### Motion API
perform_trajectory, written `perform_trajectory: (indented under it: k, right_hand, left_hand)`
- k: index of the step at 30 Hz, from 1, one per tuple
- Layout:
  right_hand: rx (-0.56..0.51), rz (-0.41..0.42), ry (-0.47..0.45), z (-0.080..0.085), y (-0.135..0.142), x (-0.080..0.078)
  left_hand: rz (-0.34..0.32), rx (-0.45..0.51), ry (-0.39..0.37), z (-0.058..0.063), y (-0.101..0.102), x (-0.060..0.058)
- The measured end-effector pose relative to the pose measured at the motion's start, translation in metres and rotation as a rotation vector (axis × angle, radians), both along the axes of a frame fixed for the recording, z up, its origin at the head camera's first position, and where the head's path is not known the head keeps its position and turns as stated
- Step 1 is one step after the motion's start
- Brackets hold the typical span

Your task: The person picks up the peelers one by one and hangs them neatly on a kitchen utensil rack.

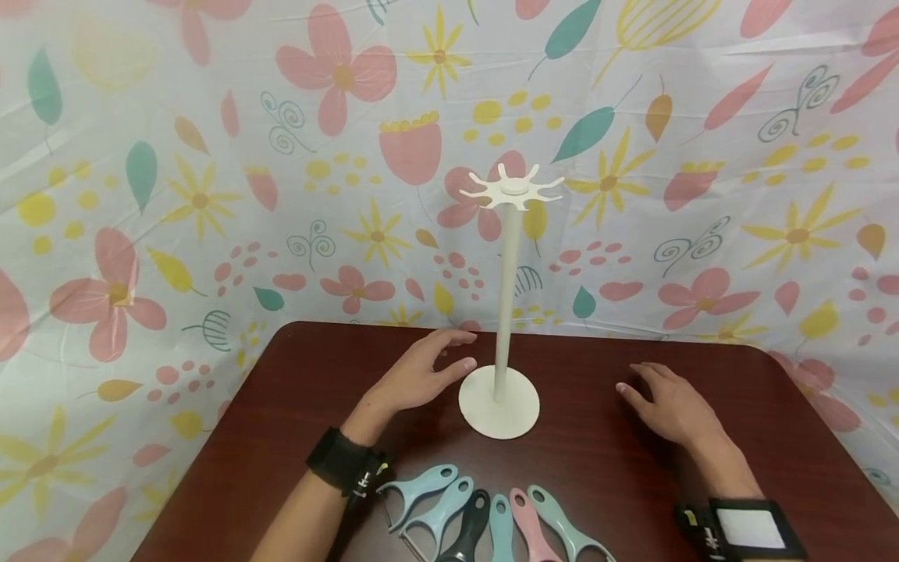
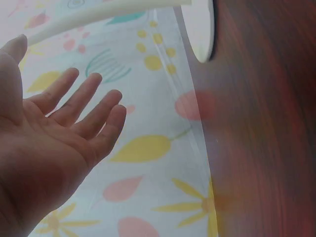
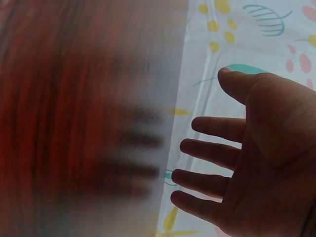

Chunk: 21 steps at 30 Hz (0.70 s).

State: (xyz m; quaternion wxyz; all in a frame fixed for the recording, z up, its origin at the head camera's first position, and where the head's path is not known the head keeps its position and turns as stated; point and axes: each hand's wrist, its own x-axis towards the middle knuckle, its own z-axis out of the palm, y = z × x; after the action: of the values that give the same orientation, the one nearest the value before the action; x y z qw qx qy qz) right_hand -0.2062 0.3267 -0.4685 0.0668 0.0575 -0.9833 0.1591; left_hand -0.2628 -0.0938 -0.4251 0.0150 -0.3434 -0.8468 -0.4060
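Observation:
A cream-coloured stand rises upright from its round base on the table, with a ring of hooks at its top. Just left of its pole, my left hand is held with thumb and fingers spread and nothing between them. In the left wrist view its palm is bare, and part of the stand's base shows above. My right hand hovers low over the table to the right, apart from the stand. The right wrist view shows its fingers relaxed and apart, holding nothing.
At the near side lie several peelers fanned out: light blue ones, a black one, a pink one and a green one. The dark red-brown table ends at a flower-printed cloth behind.

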Motion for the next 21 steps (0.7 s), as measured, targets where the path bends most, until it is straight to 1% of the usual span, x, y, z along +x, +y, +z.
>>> perform_trajectory:
  k: [3,8,11,14,16,19,21]
  right_hand:
    - [0.0,0.0,0.002,0.0,0.0,0.0]
    - [0.001,0.005,0.004,0.0,0.0,0.001]
    - [0.001,0.003,0.009,-0.001,-0.001,0.001]
    - [0.003,0.002,0.017,-0.001,-0.002,0.001]
    - [0.006,0.004,0.022,0.0,-0.002,0.001]
    - [0.005,0.012,0.025,0.0,-0.003,0.001]
    - [0.005,0.015,0.023,0.0,-0.004,0.001]
  left_hand:
    - [-0.056,0.042,-0.011,0.003,0.009,0.0]
    - [-0.139,0.085,-0.019,0.007,0.025,0.0]
    - [-0.147,0.082,-0.035,0.007,0.032,0.001]
    - [-0.143,0.085,-0.073,0.006,0.038,0.002]
    - [-0.153,0.097,-0.094,0.006,0.042,0.002]
    - [-0.201,0.164,-0.127,0.009,0.05,0.002]
    - [-0.246,0.232,-0.16,0.015,0.055,0.003]
